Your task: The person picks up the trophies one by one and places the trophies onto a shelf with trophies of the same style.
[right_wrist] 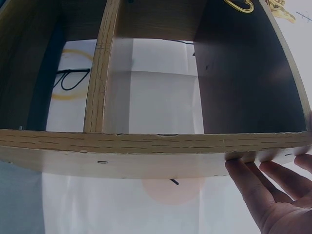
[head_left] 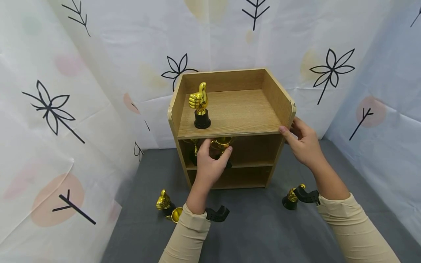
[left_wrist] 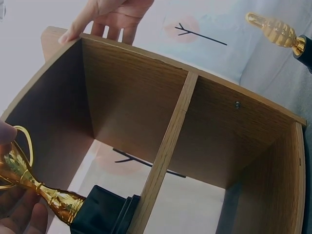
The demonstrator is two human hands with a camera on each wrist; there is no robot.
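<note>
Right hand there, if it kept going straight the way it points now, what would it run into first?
Probably the wooden side panel: the fingers of the right hand rest against its outer face. Whether they could slide past is unclear.

left wrist | gold cup [left_wrist: 58, 200]: bowl cut off | gold figurine [left_wrist: 279, 33]: base cut off

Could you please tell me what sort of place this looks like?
Probably a small staged set: patterned sheets enclose a grey surface, where a wooden shelf displays gold trophies.
</note>
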